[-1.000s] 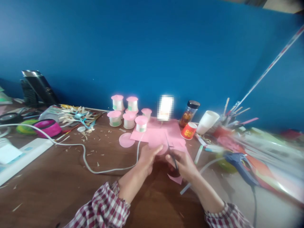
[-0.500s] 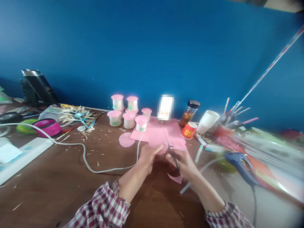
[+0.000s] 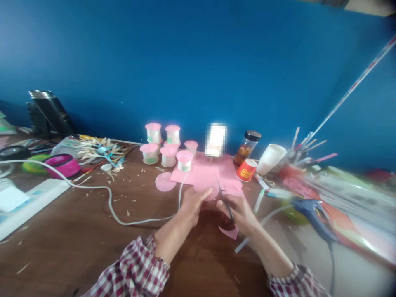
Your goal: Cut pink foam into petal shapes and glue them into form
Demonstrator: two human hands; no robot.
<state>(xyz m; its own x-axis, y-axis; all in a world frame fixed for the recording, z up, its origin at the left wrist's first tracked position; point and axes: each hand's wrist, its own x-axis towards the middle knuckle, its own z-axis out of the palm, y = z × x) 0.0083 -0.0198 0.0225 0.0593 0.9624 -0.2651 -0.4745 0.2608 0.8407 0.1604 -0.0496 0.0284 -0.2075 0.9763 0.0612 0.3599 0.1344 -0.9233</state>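
Note:
Between thumb and fingers, my left hand [image 3: 193,204] grips a piece of pink paper [image 3: 204,187]. My right hand [image 3: 239,212] is closed around a pair of scissors [image 3: 227,204], whose blades point away from me at the right edge of that paper. Beneath and behind lie pink sheets [image 3: 222,165]. A cut pink paper circle [image 3: 165,182] rests to the left, beside several small white paper cups [image 3: 168,156] topped with pink discs. One pink scrap [image 3: 228,232] lies below my right hand.
A white cable [image 3: 123,223] curves across the table to the left of my hands. On the right are a glue gun [image 3: 314,214], a red paper cup [image 3: 246,170], a white cup [image 3: 271,159] and a dark-lidded jar [image 3: 247,147]. A power strip [image 3: 34,204] lies far left.

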